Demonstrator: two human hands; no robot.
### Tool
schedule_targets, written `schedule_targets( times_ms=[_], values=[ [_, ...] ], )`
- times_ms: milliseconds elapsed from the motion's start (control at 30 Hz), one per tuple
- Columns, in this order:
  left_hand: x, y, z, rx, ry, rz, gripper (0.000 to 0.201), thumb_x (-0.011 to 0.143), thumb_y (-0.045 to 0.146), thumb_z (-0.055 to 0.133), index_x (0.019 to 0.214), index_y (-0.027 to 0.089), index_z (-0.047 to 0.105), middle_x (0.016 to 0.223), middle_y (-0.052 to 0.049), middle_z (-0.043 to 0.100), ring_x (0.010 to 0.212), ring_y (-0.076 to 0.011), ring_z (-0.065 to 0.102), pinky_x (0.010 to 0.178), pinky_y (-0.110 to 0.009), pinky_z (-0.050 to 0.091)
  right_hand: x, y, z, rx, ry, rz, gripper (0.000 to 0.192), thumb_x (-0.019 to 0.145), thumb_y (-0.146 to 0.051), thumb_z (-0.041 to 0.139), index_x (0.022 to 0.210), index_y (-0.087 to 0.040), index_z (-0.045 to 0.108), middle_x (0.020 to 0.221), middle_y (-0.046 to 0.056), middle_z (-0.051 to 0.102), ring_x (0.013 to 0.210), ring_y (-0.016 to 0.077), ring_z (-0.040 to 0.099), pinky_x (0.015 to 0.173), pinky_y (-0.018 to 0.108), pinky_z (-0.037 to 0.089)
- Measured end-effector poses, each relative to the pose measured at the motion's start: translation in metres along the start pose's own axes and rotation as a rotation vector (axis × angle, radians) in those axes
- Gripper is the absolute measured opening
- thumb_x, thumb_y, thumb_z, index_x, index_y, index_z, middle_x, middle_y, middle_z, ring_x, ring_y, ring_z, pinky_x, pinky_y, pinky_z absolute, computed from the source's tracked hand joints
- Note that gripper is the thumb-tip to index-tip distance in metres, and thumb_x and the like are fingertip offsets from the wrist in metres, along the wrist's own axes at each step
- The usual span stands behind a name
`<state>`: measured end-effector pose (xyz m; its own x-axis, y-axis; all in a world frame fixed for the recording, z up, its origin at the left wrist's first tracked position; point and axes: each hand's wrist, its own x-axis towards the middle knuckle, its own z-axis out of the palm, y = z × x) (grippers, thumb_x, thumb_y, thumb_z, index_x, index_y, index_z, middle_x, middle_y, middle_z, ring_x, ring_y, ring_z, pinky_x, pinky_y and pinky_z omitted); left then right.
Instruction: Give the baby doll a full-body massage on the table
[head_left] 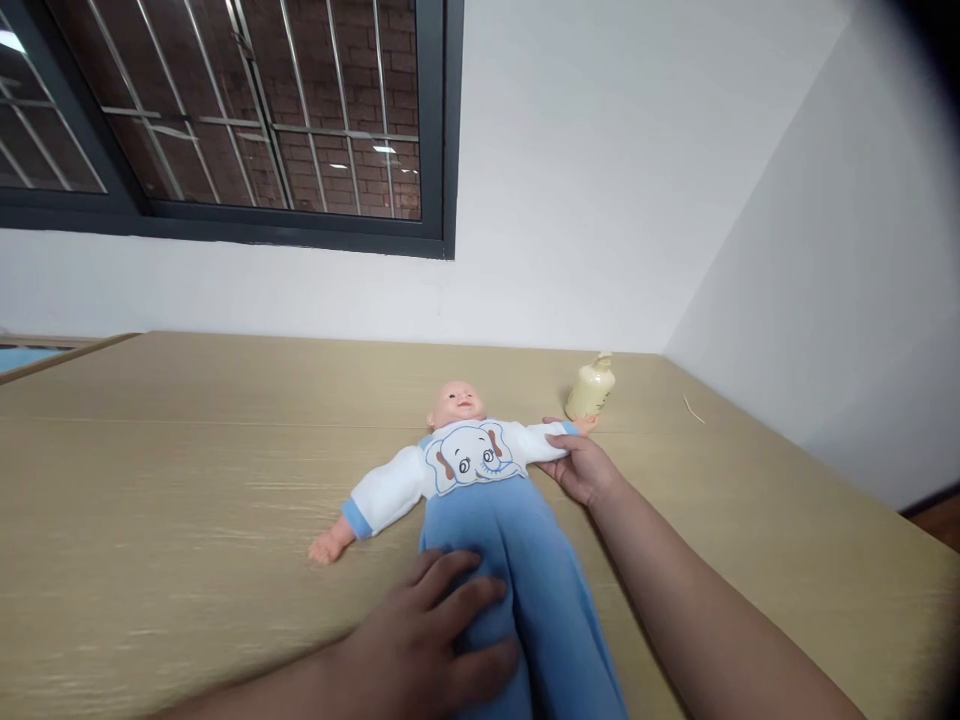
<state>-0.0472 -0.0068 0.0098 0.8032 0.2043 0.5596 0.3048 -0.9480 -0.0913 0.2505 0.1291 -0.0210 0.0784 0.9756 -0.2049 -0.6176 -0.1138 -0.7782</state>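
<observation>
A baby doll (pixel 476 455) lies on its back on the wooden table, head toward the wall. It wears a white top with an elephant face and blue trousers (pixel 547 560). My right hand (pixel 581 468) is wrapped round the doll's white sleeve (pixel 547 440) on the right side, thumb on top. Over the trouser leg on the left, my left hand (pixel 442 630) rests with its fingers spread. The doll's other arm (pixel 382 500) stretches out to the left on the table. Its feet are out of view.
A cream-coloured bottle (pixel 591 390) with a pump-like top stands just beyond the doll's hand on the right. A thin pale strip (pixel 694 410) lies farther right on the table (pixel 187 480). Behind rises a white wall with a barred window (pixel 300 110).
</observation>
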Motion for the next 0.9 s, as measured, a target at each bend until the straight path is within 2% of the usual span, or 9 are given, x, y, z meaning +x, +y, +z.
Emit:
schedule_targets(
  times_ms=[133, 233, 300, 367, 433, 500, 567, 700, 900],
  values=[
    [-0.003, 0.004, 0.011, 0.041, 0.104, -0.02, 0.017, 0.088, 0.023, 0.065, 0.102, 0.032, 0.068, 0.118, -0.005, 0.064, 0.116, -0.0288, 0.052, 0.094, -0.044, 0.046, 0.004, 0.002, -0.002, -0.051, -0.013, -0.019, 0.044, 0.068, -0.007, 0.072, 0.108, -0.018, 0.06, 0.107, 0.009, 0.071, 0.099, 0.0252, 0.07, 0.083, 0.041, 0.062],
    [-0.004, 0.001, 0.004, -0.002, 0.033, -0.019, 0.021, 0.087, 0.022, 0.066, 0.106, 0.03, 0.067, 0.122, -0.007, 0.064, 0.117, -0.031, 0.053, 0.093, -0.045, 0.049, 0.006, 0.006, -0.002, -0.184, 0.058, -0.152, 0.04, 0.065, -0.012, 0.073, 0.103, -0.017, 0.062, 0.101, 0.008, 0.072, 0.095, 0.0267, 0.07, 0.081, 0.042, 0.061],
    [-0.004, -0.004, -0.004, -0.072, -0.047, -0.034, 0.029, 0.085, 0.026, 0.067, 0.114, 0.028, 0.065, 0.128, -0.01, 0.062, 0.121, -0.0331, 0.052, 0.094, -0.047, 0.05, 0.004, 0.008, 0.001, -0.253, 0.112, -0.255, 0.039, 0.062, -0.012, 0.073, 0.099, -0.017, 0.063, 0.094, 0.005, 0.071, 0.091, 0.0256, 0.069, 0.08, 0.039, 0.058],
    [-0.005, -0.01, -0.011, -0.169, -0.069, -0.073, 0.038, 0.085, 0.031, 0.068, 0.121, 0.027, 0.062, 0.134, -0.011, 0.059, 0.121, -0.0323, 0.055, 0.095, -0.045, 0.052, -0.003, 0.009, 0.009, -0.352, 0.141, -0.358, 0.036, 0.061, -0.011, 0.07, 0.095, -0.018, 0.065, 0.09, 0.002, 0.07, 0.088, 0.0231, 0.067, 0.081, 0.035, 0.055],
    [-0.006, -0.015, -0.013, -0.295, -0.048, -0.154, 0.04, 0.086, 0.034, 0.067, 0.125, 0.028, 0.061, 0.135, -0.011, 0.059, 0.116, -0.029, 0.06, 0.092, -0.04, 0.054, -0.013, 0.009, 0.02, -0.622, 0.154, -0.53, 0.03, 0.065, -0.011, 0.066, 0.093, -0.019, 0.065, 0.09, 0.001, 0.069, 0.087, 0.022, 0.064, 0.08, 0.034, 0.051],
    [-0.007, -0.019, -0.011, -0.394, -0.022, -0.256, 0.035, 0.091, 0.033, 0.061, 0.126, 0.029, 0.061, 0.133, -0.008, 0.062, 0.109, -0.0253, 0.065, 0.086, -0.035, 0.056, -0.025, 0.009, 0.033, -1.008, 0.128, -0.716, 0.028, 0.071, -0.013, 0.06, 0.097, -0.021, 0.064, 0.097, 0.002, 0.068, 0.09, 0.0229, 0.063, 0.082, 0.035, 0.049],
    [-0.008, -0.023, -0.007, -0.481, 0.009, -0.323, 0.033, 0.094, 0.032, 0.057, 0.126, 0.028, 0.062, 0.131, -0.008, 0.063, 0.107, -0.0239, 0.067, 0.082, -0.031, 0.057, -0.036, 0.008, 0.046, -1.348, 0.053, -0.807, 0.04, 0.073, -0.013, 0.057, 0.112, -0.021, 0.063, 0.108, 0.006, 0.066, 0.1, 0.0255, 0.06, 0.087, 0.036, 0.046],
    [-0.009, -0.033, 0.0, -0.592, 0.086, -0.298, 0.04, 0.089, 0.025, 0.063, 0.129, 0.027, 0.06, 0.132, -0.011, 0.061, 0.107, -0.0236, 0.067, 0.083, -0.032, 0.058, -0.05, 0.006, 0.064, -1.816, -0.069, -0.819, 0.072, 0.075, -0.006, 0.053, 0.145, -0.022, 0.045, 0.116, 0.011, 0.061, 0.107, 0.0278, 0.055, 0.091, 0.036, 0.041],
    [-0.005, -0.043, 0.002, -0.62, 0.156, -0.328, 0.045, 0.085, 0.02, 0.068, 0.129, 0.026, 0.06, 0.124, -0.012, 0.065, 0.11, -0.0247, 0.066, 0.091, -0.036, 0.056, -0.058, 0.003, 0.077, -2.155, -0.138, -0.755, 0.062, 0.087, -0.011, 0.049, 0.146, -0.032, 0.045, 0.102, 0.012, 0.06, 0.09, 0.0275, 0.054, 0.077, 0.036, 0.037]
  ],
)
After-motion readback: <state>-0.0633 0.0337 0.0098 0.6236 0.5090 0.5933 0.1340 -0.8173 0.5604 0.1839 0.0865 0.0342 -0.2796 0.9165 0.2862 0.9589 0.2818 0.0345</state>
